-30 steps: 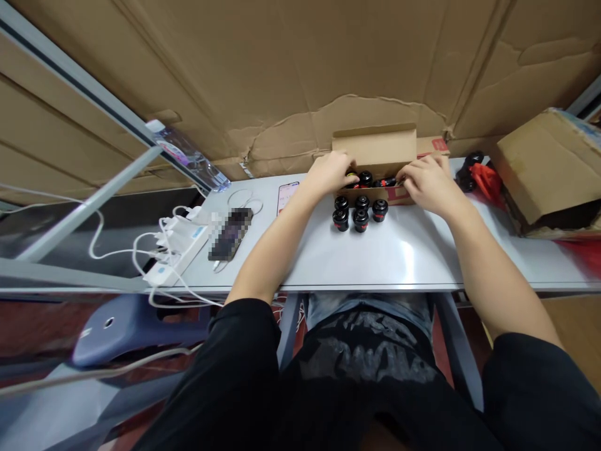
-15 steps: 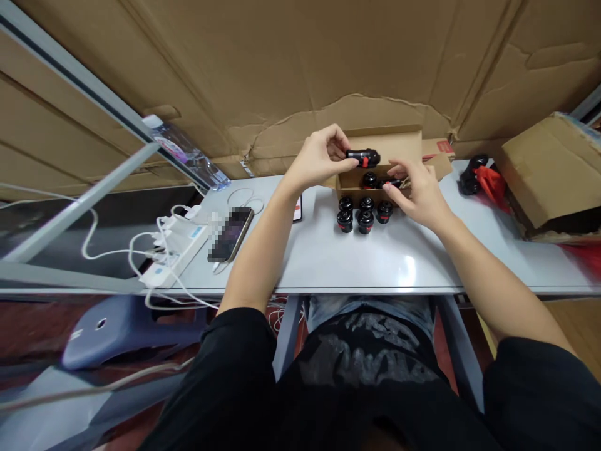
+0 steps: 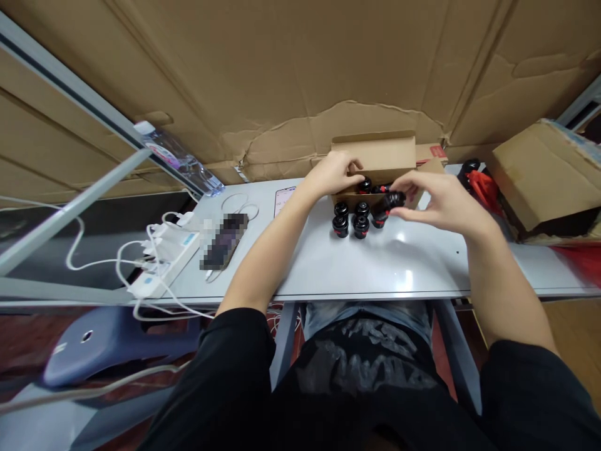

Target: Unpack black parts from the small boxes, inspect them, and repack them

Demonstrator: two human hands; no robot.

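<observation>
An open cardboard box (image 3: 373,153) stands at the back of the white table, with black and red pieces inside. My left hand (image 3: 339,170) reaches into the box's left end, its fingertips closed at a black piece (image 3: 364,185). In front of the box, my right hand (image 3: 425,197) pinches another black piece (image 3: 394,200) between thumb and fingers. Several similar black pieces, among them one (image 3: 361,227) in the front row, stand upright on the table just before the box, below my hands.
At the left lie a blurred phone (image 3: 224,242), a white power strip (image 3: 164,266) with cables, and a water bottle (image 3: 181,160). A larger carton (image 3: 539,175) and a red bag (image 3: 483,188) sit at the right.
My left hand has lowered into the box with its black piece. My right hand has come out towards the front and now holds a black piece above the upright ones.
</observation>
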